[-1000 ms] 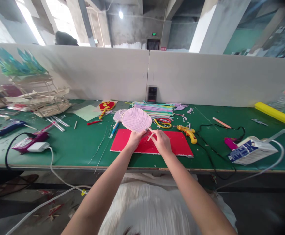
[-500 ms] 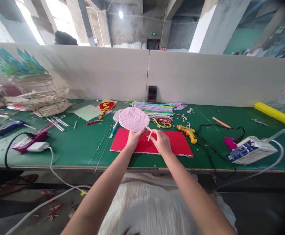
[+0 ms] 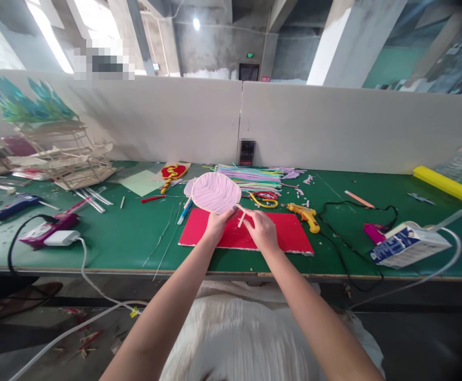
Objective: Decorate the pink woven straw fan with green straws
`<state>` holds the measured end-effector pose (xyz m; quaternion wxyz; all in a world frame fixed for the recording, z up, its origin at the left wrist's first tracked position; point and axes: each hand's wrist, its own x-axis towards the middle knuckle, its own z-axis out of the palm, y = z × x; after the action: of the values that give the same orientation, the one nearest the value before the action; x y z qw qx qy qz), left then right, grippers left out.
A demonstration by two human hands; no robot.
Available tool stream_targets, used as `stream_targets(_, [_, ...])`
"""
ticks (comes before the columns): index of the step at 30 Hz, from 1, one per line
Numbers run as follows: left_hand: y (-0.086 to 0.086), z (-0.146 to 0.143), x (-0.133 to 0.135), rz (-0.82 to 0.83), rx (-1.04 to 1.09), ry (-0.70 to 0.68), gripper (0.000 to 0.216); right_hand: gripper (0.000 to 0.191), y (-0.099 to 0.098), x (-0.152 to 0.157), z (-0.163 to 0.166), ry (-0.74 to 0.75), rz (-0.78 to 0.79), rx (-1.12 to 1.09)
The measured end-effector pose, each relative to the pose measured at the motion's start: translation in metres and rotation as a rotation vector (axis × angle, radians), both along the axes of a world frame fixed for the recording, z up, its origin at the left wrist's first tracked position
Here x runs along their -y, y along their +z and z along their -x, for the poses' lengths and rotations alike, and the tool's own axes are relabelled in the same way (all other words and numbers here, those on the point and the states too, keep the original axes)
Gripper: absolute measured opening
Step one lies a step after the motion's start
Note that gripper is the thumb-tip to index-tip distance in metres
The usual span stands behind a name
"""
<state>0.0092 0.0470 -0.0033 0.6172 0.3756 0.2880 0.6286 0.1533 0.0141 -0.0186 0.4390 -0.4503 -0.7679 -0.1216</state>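
Observation:
A round pink hand fan (image 3: pixel 215 193) with ribbed, leaf-like rows and a pale rim is held over a red board (image 3: pixel 282 233). My left hand (image 3: pixel 218 225) is closed around its lower edge, near where the handle begins. With fingers pinched, my right hand (image 3: pixel 262 227) grips a pale fuzzy strip (image 3: pixel 241 218) at the handle; its short end hangs down between my hands. Fingers partly cover the handle, so how the strip meets it cannot be made out.
Behind the fan lie a bundle of pastel pipe cleaners (image 3: pixel 250 174) and scissors (image 3: pixel 265 201) with yellow-and-red handles. A yellow glue gun (image 3: pixel 304 216) rests right of the board, its cord trailing rightward. A carton (image 3: pixel 409 246) stands farther right. Left are a red-and-yellow small fan (image 3: pixel 173 172) and power strip (image 3: pixel 51 230).
The fan has shifted very slightly left and up. Both hands keep nearly the same place and grip, with the strip's hanging end moved a little.

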Motion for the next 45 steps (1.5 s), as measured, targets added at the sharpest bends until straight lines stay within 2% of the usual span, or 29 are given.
stream_targets(5, [-0.002,0.000,-0.002,-0.006,0.036,-0.020,0.047,0.023,-0.001,0.000,0.001,-0.003,0.008,-0.047])
stream_targets(8, [-0.002,0.000,-0.003,-0.021,0.024,0.008,0.050,0.025,0.001,-0.001,0.001,0.041,0.059,-0.184])
stream_targets(13, [-0.003,0.000,-0.005,-0.048,-0.034,0.046,0.056,0.023,0.004,-0.002,-0.003,0.177,0.323,-0.541])
stream_targets(16, [-0.005,-0.001,-0.006,-0.085,-0.087,0.098,0.056,0.027,0.005,-0.003,-0.004,0.221,0.439,-0.660])
stream_targets(21, [-0.008,-0.001,-0.006,-0.140,-0.209,0.097,0.052,0.029,0.004,-0.005,-0.004,0.250,0.486,-0.685])
stream_targets(29, [-0.004,-0.002,-0.003,-0.202,-0.243,-0.085,0.034,0.028,0.006,-0.007,-0.006,0.303,0.493,-0.715])
stream_targets(36, [-0.005,-0.002,-0.003,-0.142,-0.156,-0.215,0.046,0.029,0.011,-0.005,-0.008,0.280,0.535,-0.730])
stream_targets(41, [-0.012,-0.005,-0.006,-0.173,-0.194,-0.244,0.050,0.031,0.008,-0.008,-0.007,0.327,0.548,-0.774])
stream_targets(45, [-0.012,-0.002,-0.004,-0.203,-0.238,-0.252,0.046,0.031,0.011,-0.006,-0.005,0.305,0.548,-0.749])
